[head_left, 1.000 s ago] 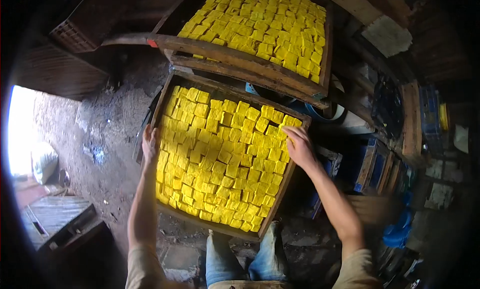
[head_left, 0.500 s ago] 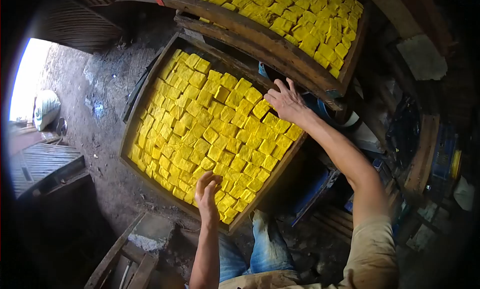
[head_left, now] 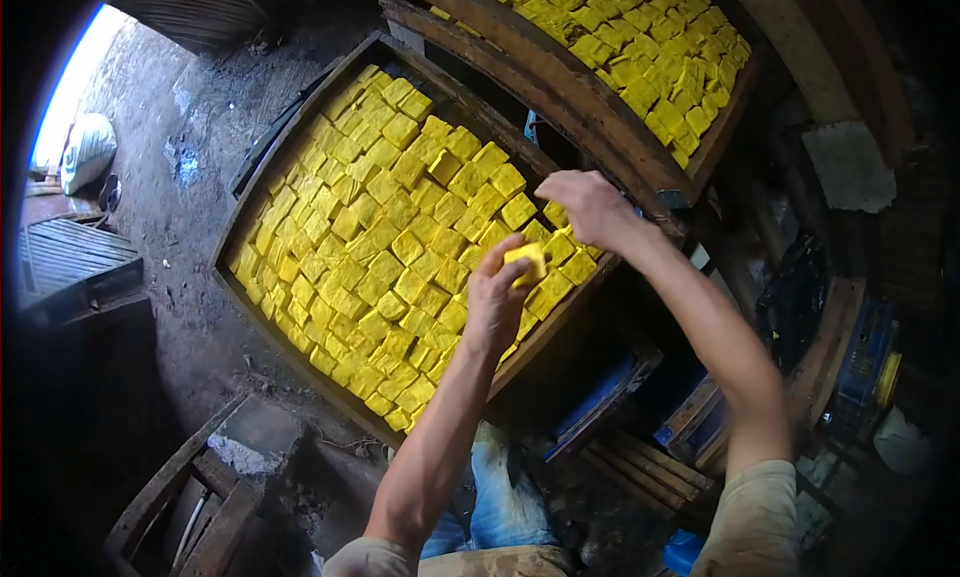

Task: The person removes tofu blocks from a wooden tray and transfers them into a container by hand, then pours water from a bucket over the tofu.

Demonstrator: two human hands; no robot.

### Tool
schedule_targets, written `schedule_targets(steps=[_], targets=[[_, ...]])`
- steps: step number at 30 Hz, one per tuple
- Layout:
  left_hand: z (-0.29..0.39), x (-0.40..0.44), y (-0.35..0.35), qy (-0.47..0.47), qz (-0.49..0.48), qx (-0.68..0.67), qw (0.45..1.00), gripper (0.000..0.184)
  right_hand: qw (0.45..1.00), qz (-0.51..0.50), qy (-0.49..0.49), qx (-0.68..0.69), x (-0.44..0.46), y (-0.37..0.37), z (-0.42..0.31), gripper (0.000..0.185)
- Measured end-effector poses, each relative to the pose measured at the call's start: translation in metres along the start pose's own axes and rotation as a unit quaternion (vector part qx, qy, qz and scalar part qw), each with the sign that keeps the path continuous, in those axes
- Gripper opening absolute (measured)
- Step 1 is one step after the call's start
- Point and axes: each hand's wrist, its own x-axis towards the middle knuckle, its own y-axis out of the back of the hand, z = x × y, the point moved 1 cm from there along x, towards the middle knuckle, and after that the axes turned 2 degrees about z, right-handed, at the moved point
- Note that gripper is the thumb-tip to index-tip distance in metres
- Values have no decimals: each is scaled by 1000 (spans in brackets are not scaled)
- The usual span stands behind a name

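Rows of yellow tofu blocks [head_left: 385,232] fill a wooden tray [head_left: 318,375] in front of me. Between the thumb and fingers of my left hand [head_left: 495,302] is a single tofu block [head_left: 531,265], raised over the right part of the tray. My right hand [head_left: 592,209] hovers just beyond it, above the tray's right corner. Its fingers are bent and pressed together, pointing left, and whatever they may hold is hidden. Dark gaps show between the blocks beneath the right hand.
A second wooden tray [head_left: 560,92] of yellow blocks stands higher at the back right. Slatted wood [head_left: 650,467] and blue crates [head_left: 600,402] lie to the right. A wooden frame [head_left: 180,477] is at lower left, and a pale sack [head_left: 90,152] rests far left.
My left hand has moved up and right from the tray's near edge and now shows a tofu block in its fingers. The right hand's spread fingers have drawn together. The view has shifted slightly.
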Motion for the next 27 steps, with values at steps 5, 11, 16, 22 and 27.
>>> schedule_targets(steps=[5,11,16,22,27], targets=[[-9,-39,30,10,86,26,996,48,966,106,120,-204,-22,-49,12,24],[-17,-34,20,-2,171,-39,985,50,1000,7,-15,22,-22,-13,1,20],[-34,-13,26,-7,107,-221,969,34,855,98,-241,448,-35,-5,-64,25],[-56,-11,16,-24,110,-242,964,28,927,108,-149,327,-47,-16,-89,19],[-43,-27,18,51,36,-343,937,33,985,88,20,-147,-46,-11,-24,33]])
